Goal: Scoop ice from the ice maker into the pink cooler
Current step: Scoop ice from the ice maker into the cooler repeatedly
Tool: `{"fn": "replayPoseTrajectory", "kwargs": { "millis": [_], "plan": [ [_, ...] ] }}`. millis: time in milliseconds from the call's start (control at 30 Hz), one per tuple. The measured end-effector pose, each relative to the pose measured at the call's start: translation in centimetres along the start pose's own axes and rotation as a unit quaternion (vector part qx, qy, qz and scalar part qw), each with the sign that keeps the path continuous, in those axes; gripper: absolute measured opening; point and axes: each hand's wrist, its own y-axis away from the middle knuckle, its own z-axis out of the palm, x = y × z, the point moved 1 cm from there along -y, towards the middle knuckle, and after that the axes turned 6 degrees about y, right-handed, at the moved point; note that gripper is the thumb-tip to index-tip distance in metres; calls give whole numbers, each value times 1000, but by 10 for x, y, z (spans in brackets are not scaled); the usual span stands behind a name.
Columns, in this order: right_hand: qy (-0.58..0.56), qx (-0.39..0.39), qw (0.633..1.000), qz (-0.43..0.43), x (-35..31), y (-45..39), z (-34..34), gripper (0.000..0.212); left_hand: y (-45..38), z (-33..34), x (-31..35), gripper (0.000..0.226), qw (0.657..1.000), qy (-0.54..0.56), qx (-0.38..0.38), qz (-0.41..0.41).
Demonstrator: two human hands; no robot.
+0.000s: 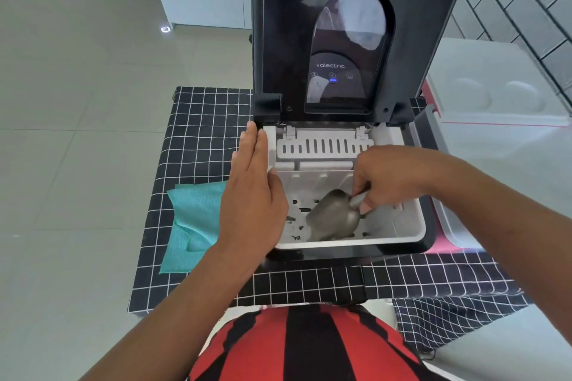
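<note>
A black ice maker stands on the table with its lid raised upright. Inside is a white basket holding several pale ice pieces. My right hand grips the handle of a metal scoop, whose bowl rests tilted down in the basket among the ice. My left hand lies flat with fingers together on the ice maker's left rim. The pink cooler, with a white lid, stands just right of the ice maker, mostly hidden by my right arm.
A black cloth with a white grid covers the table. A folded teal cloth lies left of the ice maker. Grey floor tiles stretch to the left; a tiled wall rises at the far right.
</note>
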Motion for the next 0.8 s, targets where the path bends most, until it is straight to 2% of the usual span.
{"fn": "replayPoseTrajectory", "kwargs": {
  "millis": [100,200,367,567,633,800],
  "plan": [
    [-33,-15,999,5,-2,-6,3,17,-1,1,-1,58,1000,1,3,3],
    [-99,-31,995,16,3,-7,5,7,0,1,-1,58,1000,1,4,2],
    [-227,-97,969,-5,-9,-19,15,26,-1,1,-1,59,1000,-2,5,2],
    [-301,-116,947,-2,-2,-23,21,33,0,2,-3,58,1000,5,11,3],
    [-319,-105,942,-1,-1,-22,20,30,-1,2,-3,58,1000,5,13,4],
    [-248,-23,968,14,4,-16,16,31,-1,2,-4,58,1000,3,11,8]
  ]
}}
